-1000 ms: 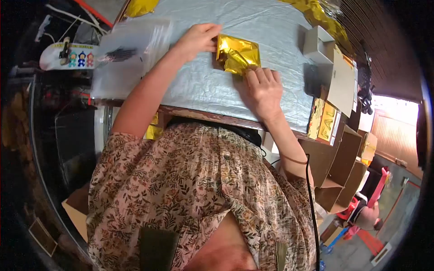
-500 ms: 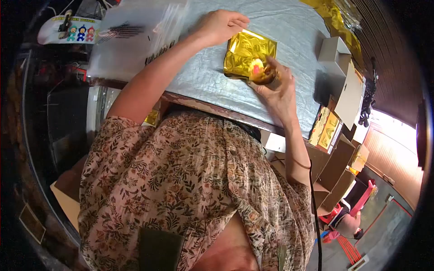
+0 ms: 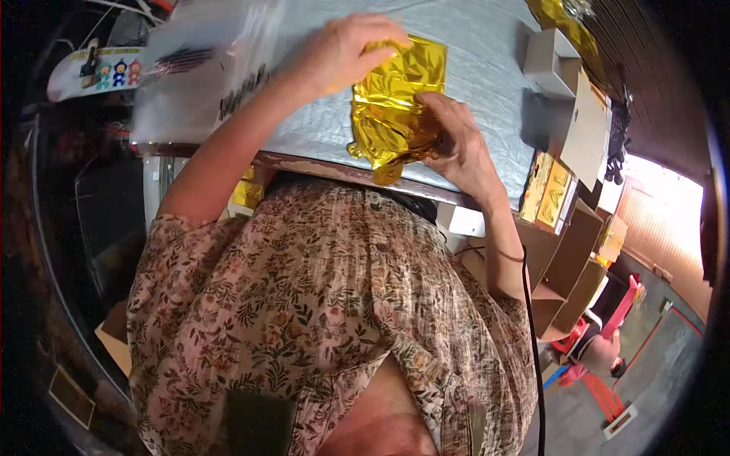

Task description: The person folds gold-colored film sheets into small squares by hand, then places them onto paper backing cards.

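A crinkled sheet of gold foil [image 3: 395,91] lies on the silvery table cover near the table's front edge. Its lower end is bunched up and hangs slightly over that edge. My left hand [image 3: 353,49] is at the foil's upper left, slightly blurred, with thumb and fingers closed around its top edge. On the lower right side, my right hand [image 3: 460,144] grips the bunched part, its fingers curled over the foil. Whether anything lies inside the foil is hidden.
Clear plastic sheets [image 3: 198,83] with dark marks lie at the left of the table. An open white box [image 3: 544,64] and a tan cardboard piece [image 3: 582,140] stand at the right. More gold foil [image 3: 563,19] lies at the back right. A person [image 3: 597,353] is in the background.
The gold foil has shifted left and toward the table's front edge, and its lower end is now loosened and crumpled. My left hand has moved left and slightly down, onto the foil's edge.
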